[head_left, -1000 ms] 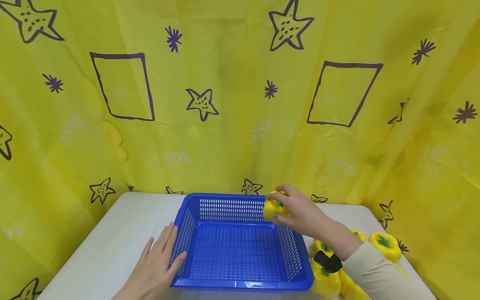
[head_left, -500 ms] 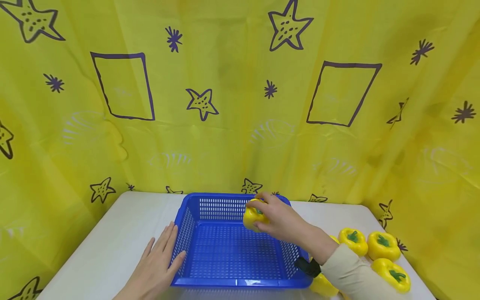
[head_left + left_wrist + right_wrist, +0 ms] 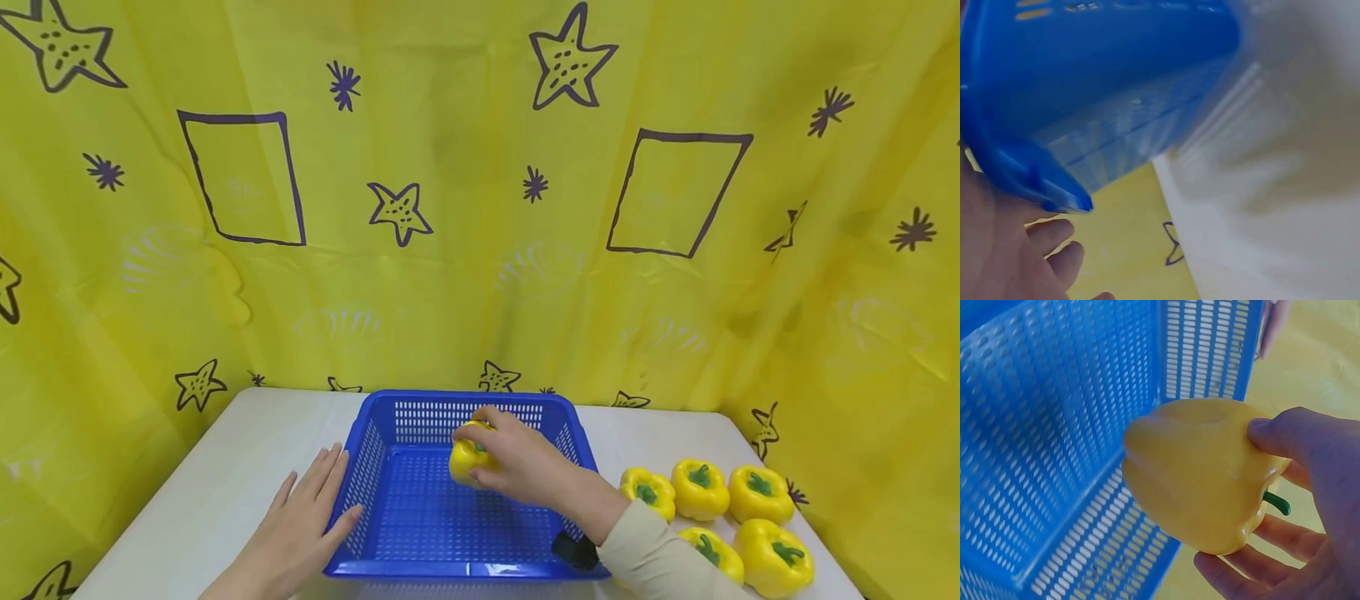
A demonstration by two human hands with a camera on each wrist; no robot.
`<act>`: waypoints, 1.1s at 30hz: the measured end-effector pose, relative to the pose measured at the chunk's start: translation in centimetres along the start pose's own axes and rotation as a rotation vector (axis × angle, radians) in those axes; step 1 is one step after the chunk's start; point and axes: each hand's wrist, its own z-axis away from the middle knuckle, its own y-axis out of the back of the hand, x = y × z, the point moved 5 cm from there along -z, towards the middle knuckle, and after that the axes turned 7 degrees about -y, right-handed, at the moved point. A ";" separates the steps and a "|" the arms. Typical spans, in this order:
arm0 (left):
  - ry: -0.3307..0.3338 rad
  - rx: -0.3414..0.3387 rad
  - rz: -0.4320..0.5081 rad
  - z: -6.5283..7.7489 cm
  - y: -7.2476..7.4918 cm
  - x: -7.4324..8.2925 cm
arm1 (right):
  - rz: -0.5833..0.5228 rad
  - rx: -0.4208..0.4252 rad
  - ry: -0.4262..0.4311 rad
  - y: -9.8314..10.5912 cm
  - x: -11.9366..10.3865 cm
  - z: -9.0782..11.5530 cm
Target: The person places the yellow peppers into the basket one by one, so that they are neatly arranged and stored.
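Note:
A yellow bell pepper [image 3: 468,460] with a green stem is held in my right hand [image 3: 525,462], above the floor of a blue plastic basket [image 3: 442,570]. In the right wrist view the thumb and fingers grip the pepper [image 3: 1191,472] near its stem end, and the perforated basket walls [image 3: 1207,347] stand behind it. My left hand [image 3: 300,521] lies with straight fingers along the basket's left rim. The left wrist view has its fingers [image 3: 1050,236] beside the blue rim [image 3: 1035,175].
Several more yellow peppers [image 3: 700,490] stand on the white table [image 3: 217,492] to the right of the basket, some partly hidden by my right sleeve [image 3: 660,554]. A yellow curtain [image 3: 450,292] with starfish drawings hangs behind the table.
My right hand has carried the pepper left and down, from the basket's right back rim to over its middle. The left hand stays at the left rim.

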 end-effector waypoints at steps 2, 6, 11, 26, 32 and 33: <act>0.022 -0.022 0.005 0.0 -0.1 -0.2 | -0.006 -0.008 0.016 -0.5 -0.5 -0.3; 0.057 -0.065 0.027 -0.1 -0.6 -0.4 | -0.008 -0.022 0.040 -1.1 -1.4 -0.8; 0.033 -0.014 0.019 -0.1 -0.6 -0.2 | -0.029 -0.032 0.041 -1.7 -2.3 -1.4; -0.003 0.046 0.015 0.2 -0.4 0.0 | -0.005 -0.140 0.046 -3.4 -4.6 -2.5; -0.009 0.052 -0.002 0.3 -0.3 0.1 | -0.004 -0.174 0.040 -3.7 -5.2 -3.1; -0.009 0.052 -0.004 0.4 -0.3 0.1 | -0.010 -0.184 0.033 -3.8 -5.2 -3.1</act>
